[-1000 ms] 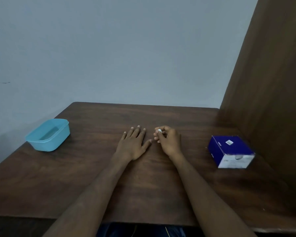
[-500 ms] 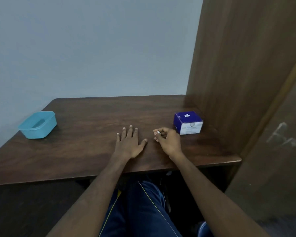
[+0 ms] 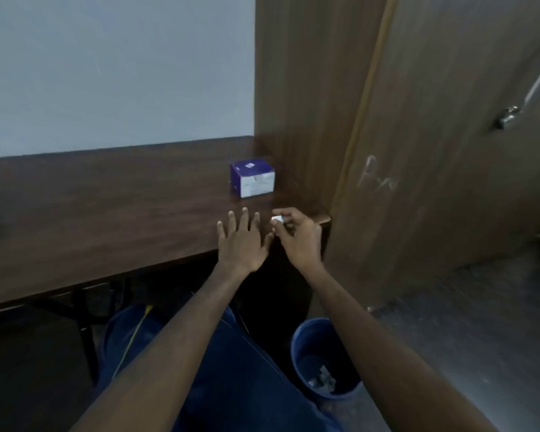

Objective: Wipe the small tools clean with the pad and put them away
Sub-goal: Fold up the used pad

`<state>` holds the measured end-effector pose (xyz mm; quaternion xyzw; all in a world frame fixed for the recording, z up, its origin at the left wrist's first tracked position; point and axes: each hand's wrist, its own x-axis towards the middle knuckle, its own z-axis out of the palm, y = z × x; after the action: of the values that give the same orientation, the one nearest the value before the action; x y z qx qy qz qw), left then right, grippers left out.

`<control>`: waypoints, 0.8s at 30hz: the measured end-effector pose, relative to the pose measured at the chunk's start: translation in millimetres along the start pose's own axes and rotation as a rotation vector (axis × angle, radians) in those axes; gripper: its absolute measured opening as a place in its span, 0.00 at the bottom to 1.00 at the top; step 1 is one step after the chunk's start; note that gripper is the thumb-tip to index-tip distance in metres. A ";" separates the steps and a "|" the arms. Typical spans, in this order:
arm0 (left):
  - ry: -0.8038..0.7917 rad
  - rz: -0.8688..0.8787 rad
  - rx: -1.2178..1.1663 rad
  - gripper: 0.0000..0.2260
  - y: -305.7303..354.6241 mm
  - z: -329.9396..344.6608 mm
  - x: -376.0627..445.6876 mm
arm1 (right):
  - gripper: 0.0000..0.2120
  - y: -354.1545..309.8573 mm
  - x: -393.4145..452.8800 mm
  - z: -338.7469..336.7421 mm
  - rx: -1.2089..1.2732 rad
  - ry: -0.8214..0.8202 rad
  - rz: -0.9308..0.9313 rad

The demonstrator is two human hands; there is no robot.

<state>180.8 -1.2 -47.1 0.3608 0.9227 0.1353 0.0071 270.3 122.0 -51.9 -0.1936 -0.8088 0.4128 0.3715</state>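
Note:
My left hand lies flat with fingers spread at the front edge of the dark wooden table, holding nothing. Just to its right, my right hand is raised a little above the table's right front corner, its fingertips pinched on a small white pad. A blue and white box stands on the table behind both hands. No small tools are visible.
A wooden panel rises at the table's right end, with a wooden door beyond it. On the floor below my right arm stands a blue bin holding scraps. My legs in blue trousers are under the table.
The view has swung right and down: the blue tub has left the frame and the bin and door have appeared. My hands now sit nearer the table's right front corner.

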 end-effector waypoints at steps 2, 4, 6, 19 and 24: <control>0.094 0.118 0.035 0.32 30.7 21.8 -10.9 | 0.08 23.5 -20.3 -27.2 -0.015 0.121 0.046; 0.180 0.258 0.053 0.34 56.6 45.6 -23.5 | 0.06 51.2 -42.9 -47.9 -0.036 0.164 0.134; 0.213 0.376 0.036 0.33 78.4 71.5 -33.4 | 0.03 83.2 -65.6 -63.8 -0.098 0.148 0.252; -0.321 0.496 0.151 0.38 95.5 209.0 -46.7 | 0.05 215.5 -156.7 -90.6 -0.420 0.009 0.712; -0.358 0.481 0.155 0.38 98.1 227.4 -37.3 | 0.08 236.0 -160.7 -88.8 -0.424 -0.014 0.752</control>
<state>298.7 98.5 -244.4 0.5864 0.8025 -0.0036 0.1098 443.7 206.8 -280.2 -0.5442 -0.7512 0.3454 0.1419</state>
